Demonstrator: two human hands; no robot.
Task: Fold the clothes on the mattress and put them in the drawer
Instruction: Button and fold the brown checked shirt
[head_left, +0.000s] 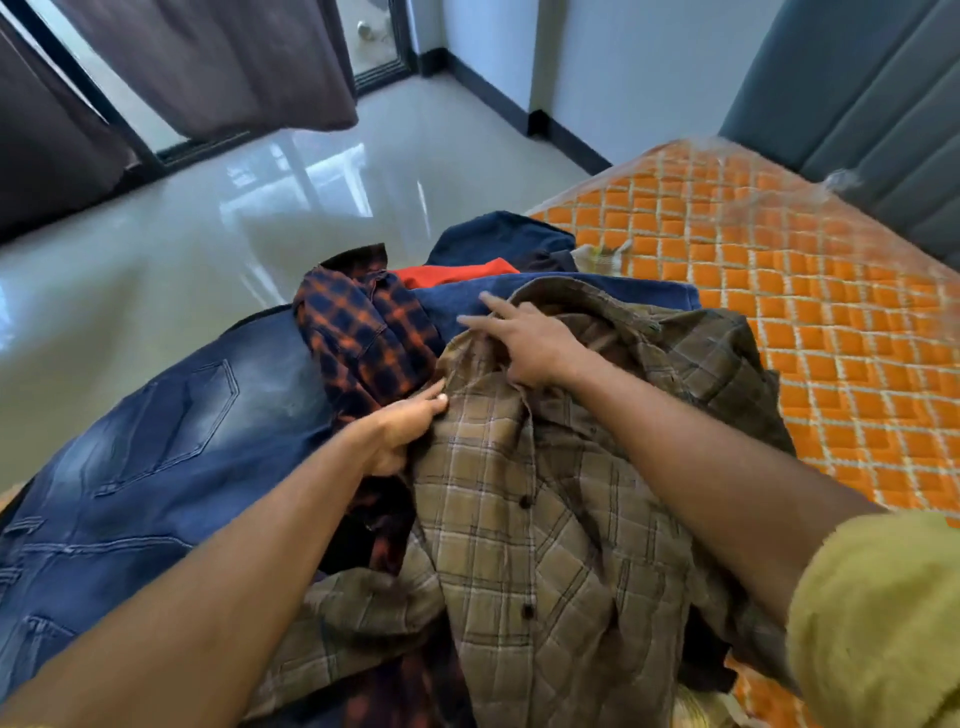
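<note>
A heap of clothes lies on the orange quilted mattress (779, 291). On top is a brown checked shirt (530, 509), buttons facing up. My left hand (410, 421) grips the shirt's left edge near the collar, thumb on top. My right hand (524, 345) holds the fabric at the collar with its lower fingers while two fingers point out straight. An orange-and-navy checked shirt (358, 332) lies bunched to the left. Blue jeans (156, 447) stretch along the left edge. A navy garment (498, 239) and a red one (457, 273) lie behind.
The glossy pale tiled floor (260, 218) spreads to the left of the mattress. Dark curtains (218, 67) hang over a glass door at the back. A grey padded headboard (872, 104) stands at the right, against a white wall. No drawer is in view.
</note>
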